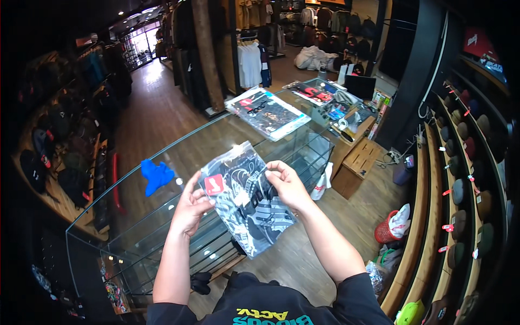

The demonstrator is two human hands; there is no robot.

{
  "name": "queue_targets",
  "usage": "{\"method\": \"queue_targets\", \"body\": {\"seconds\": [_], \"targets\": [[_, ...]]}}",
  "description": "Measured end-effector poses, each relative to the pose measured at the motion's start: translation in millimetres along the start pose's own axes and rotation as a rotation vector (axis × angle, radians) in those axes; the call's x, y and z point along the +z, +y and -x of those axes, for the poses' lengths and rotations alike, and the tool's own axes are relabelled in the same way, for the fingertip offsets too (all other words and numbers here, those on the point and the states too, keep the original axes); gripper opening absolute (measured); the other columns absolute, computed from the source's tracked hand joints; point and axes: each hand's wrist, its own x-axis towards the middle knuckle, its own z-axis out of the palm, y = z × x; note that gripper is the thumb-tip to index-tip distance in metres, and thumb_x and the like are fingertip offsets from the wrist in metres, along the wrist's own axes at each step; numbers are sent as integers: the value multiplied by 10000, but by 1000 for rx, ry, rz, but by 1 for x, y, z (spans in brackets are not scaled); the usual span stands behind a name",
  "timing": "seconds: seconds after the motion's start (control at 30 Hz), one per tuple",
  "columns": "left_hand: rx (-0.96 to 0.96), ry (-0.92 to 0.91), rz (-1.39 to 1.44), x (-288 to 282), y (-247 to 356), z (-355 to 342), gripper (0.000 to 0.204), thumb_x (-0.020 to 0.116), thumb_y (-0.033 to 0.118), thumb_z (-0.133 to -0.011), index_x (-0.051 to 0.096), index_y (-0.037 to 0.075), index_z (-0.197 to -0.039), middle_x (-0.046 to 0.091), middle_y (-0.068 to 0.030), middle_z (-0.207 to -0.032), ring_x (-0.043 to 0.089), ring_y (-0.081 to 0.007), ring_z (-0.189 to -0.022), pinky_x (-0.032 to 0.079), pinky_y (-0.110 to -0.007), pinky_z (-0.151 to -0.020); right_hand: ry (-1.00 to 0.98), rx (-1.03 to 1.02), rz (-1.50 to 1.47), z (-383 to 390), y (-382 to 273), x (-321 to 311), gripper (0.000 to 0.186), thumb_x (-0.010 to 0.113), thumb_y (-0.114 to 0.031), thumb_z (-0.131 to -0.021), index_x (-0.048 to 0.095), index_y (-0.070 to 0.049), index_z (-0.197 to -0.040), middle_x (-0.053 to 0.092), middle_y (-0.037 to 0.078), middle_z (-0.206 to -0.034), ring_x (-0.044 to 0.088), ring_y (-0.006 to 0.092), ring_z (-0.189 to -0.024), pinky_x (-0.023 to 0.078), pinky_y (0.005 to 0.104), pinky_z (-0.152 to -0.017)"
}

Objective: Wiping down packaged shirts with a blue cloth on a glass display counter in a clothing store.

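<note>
Pinching opposite edges between our left hand (189, 208) and right hand (288, 187), at the long clear-glass display counter (127, 216) we hold a rectangular clear-plastic bag of black-and-grey printed fabric (250, 203), likely to keep it flat, near a crumpled bright-blue cloth (156, 176).

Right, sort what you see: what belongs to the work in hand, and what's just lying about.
In hand:
clear bag with dark printed contents, between left hand and right hand
perhaps the similar bagged stack

Lying about:
blue cloth on the glass counter
red wastebasket
</note>
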Motion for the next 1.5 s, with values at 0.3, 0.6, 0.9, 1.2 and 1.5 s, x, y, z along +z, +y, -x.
{"method": "queue_targets", "body": {"seconds": [0.3,0.6,0.9,1.2,1.5], "targets": [[162,43,-144,59,12,-149,374,768,1,-1059,740,-36,-1430,801,-131,-1355,760,-179,-1241,597,-323,-1079,184,-205,464,-72,-57,-75,585,613,111,-1070,414,-102,-1578,682,151,-1360,768,154,-1049,600,287,-859],[273,18,-128,99,53,-285,629,745,-100,-1019,572,-48,-1621,833,-144,-1205,808,-195,-1106,653,-330,-965,178,-303,744,-224,-142,-114,262,671,59,-1077,806,5,-1295,821,67,-1229,729,127,-1160,554,296,-1043],[184,246,-455,87,-23,-375,701,798,-182,-902,649,-10,-1565,687,-152,-1468,764,-215,-1178,662,-348,-970,34,-144,1277,-334,-65,-183,482,870,-102,-938,777,7,-1398,780,237,-1402,737,405,-1332,565,452,-1170],[389,414,-886,111,-39,-349,489,882,-55,-892,793,8,-1368,691,-109,-1449,753,-235,-1178,654,-365,-1008,-179,-346,1178,-341,-33,-206,557,850,-130,-961,727,-24,-1493,679,202,-1580,621,398,-1473,491,473,-1258],[291,602,-927,135,-65,-346,682,753,53,-1069,526,45,-1712,771,-239,-1466,740,-308,-1388,584,-384,-1125,-51,-312,1422,-324,-40,-196,529,847,-388,-1005,763,-146,-1468,690,147,-1477,651,367,-1364,549,512,-1142]]}}
